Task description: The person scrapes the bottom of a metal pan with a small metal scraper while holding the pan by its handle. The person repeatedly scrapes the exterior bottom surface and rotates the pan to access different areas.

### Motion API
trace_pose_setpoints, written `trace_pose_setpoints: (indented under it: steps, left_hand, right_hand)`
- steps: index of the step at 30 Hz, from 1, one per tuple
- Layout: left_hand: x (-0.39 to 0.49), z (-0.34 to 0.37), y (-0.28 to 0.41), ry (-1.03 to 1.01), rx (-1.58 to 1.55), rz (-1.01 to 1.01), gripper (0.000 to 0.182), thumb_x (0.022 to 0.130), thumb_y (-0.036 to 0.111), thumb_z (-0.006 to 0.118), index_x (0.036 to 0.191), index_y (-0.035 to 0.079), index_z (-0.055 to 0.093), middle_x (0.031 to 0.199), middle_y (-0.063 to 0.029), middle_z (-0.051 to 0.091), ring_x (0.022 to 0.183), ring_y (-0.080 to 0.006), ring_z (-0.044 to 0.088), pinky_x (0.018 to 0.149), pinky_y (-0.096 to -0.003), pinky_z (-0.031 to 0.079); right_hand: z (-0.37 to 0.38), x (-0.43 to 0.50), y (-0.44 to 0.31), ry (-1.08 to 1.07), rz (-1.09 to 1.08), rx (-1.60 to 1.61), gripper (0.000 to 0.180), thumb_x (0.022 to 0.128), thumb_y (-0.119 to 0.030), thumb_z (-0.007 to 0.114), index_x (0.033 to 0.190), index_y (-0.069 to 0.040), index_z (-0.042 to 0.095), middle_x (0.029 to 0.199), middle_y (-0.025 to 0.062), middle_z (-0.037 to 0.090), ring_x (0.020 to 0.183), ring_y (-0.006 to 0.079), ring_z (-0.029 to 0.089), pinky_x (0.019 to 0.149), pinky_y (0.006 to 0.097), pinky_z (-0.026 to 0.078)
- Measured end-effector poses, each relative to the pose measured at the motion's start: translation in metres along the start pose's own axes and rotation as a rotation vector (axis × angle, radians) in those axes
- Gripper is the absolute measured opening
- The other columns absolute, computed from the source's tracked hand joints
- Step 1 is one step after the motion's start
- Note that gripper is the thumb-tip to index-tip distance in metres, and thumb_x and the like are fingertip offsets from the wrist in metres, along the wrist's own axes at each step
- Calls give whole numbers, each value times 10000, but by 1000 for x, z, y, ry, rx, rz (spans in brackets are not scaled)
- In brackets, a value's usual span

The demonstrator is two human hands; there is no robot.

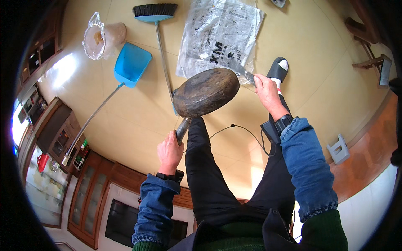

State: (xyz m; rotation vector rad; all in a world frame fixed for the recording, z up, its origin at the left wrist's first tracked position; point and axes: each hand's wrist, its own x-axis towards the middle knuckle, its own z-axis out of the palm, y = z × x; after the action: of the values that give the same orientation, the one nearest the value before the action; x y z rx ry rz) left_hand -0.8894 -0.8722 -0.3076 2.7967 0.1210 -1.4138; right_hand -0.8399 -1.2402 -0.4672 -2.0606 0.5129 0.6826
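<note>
My left hand (169,152) grips the handle of a frying pan (205,92), which is tilted above my knee. The pan's outer base and side face me, stained brown and black. In my right hand (268,92) is a flat-bladed metal tool (248,75), perhaps a scraper, its blade blurred and pointing toward the far side of the pan. Blade and pan look apart, though the exact gap is hard to judge. Below them a flattened plastic sheet (220,34) bearing writing lies on the floor, scattered with dark flakes.
A broom (156,18) and a blue long-handled dustpan (133,64) lie left of the sheet, near a lined waste bin (114,34). A black cable (234,126) hangs between my legs. A small grey plastic stool (339,150) is at right; wooden furniture (367,28) stands beyond it.
</note>
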Motion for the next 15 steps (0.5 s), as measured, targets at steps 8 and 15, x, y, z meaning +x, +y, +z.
trace_pose_setpoints:
  steps: [8, 15]
  left_hand:
    - [-1, -3, -4, 33, 27, 13, 291, 821, 150, 710, 1064, 56, 579, 962, -181, 696, 852, -405, 692, 718, -500, 551]
    - [-5, 1, -7, 28, -15, -12, 296, 807, 143, 691, 1082, 60, 622, 921, -184, 708, 811, -401, 696, 712, -502, 556]
  right_hand:
    - [11, -18, -12, 74, 74, 102, 311, 1055, -260, 523, 1158, -25, 698, 808, 249, 697, 776, 427, 696, 721, 502, 540]
    - [27, -33, -8, 125, -3, 30, 288, 1047, -259, 549, 1173, -50, 701, 886, 267, 705, 837, 447, 694, 725, 511, 550]
